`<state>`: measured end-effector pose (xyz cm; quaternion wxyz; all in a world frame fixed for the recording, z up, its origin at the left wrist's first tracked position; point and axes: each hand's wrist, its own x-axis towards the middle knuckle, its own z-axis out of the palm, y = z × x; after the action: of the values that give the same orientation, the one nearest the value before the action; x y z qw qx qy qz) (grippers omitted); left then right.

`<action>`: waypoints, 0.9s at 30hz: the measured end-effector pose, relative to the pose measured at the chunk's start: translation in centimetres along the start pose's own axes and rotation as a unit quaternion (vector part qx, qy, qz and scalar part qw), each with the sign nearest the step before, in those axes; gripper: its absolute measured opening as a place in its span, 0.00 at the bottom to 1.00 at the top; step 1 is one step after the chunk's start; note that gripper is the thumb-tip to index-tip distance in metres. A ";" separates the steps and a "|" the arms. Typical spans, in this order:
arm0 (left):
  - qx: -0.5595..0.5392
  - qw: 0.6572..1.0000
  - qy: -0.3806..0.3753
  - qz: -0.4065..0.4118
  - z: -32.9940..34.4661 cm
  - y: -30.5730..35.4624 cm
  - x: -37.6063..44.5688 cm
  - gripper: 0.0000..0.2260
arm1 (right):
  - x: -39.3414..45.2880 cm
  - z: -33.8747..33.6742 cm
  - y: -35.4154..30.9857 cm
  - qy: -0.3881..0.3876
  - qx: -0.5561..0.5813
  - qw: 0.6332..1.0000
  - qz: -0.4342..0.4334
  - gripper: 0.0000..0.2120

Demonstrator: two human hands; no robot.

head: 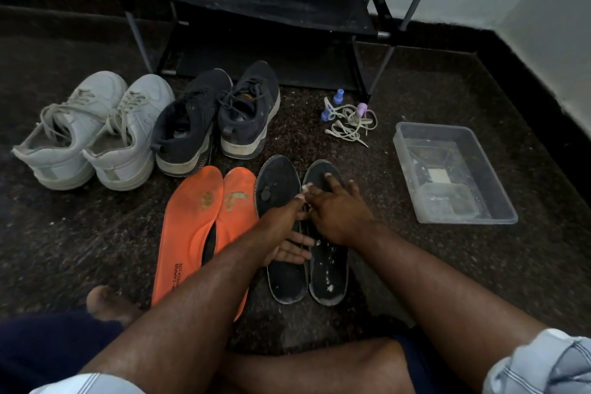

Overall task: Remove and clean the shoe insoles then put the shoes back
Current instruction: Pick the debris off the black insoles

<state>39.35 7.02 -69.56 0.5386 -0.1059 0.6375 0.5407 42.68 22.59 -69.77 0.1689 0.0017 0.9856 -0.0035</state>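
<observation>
Insoles are lying flat on the dark floor, right under the hands. Two black insoles [326, 253] are sitting side by side, and the right one is showing white specks near its heel. Two orange insoles [192, 227] are lying just left of the left hand [289, 233], with worn, rubbed spots near the toes. The left hand is reaching over the left black one with its fingers stretched out flat and its palm turned up. The right hand [335, 211] is resting on the right black one with its fingers spread. Something small and white is showing between the two hands, but it is too small to tell what it is.

A clear tub [454, 169] is sitting to the right of the right hand. It is holding a little water, a smaller clear box and a pale square thing.

White shoes [92, 131] and dark shoes [217, 118] are standing beyond the hands. Loose laces [350, 121] are lying beyond the right hand.
</observation>
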 end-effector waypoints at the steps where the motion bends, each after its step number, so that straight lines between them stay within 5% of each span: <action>1: -0.001 1.000 0.000 -0.001 0.0 0.0 0.0 0.31 | 0.0 0.0 0.2 0.004 -0.002 1.000 -0.001 0.25; 6: -0.006 1.000 0.001 -0.001 0.0 0.0 -0.1 0.29 | 0.1 -0.6 2.4 -0.003 0.026 0.994 0.111 0.24; 12: -0.005 1.000 0.000 0.001 0.0 0.0 -0.3 0.28 | -1.4 -1.0 2.4 0.058 -0.056 0.996 0.045 0.17; 20: -0.006 1.000 -0.011 -0.004 0.0 0.5 -0.8 0.29 | -2.1 -1.7 2.5 0.020 0.160 0.977 0.140 0.07; 27: -0.046 0.997 0.024 0.048 0.1 1.6 -1.0 0.26 | -0.6 -0.9 2.1 0.096 0.198 0.962 0.161 0.15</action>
<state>38.63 7.29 -67.83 0.4910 -0.1126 0.6288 0.5924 42.96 24.72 -68.75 0.0684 0.1938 0.9636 -0.1709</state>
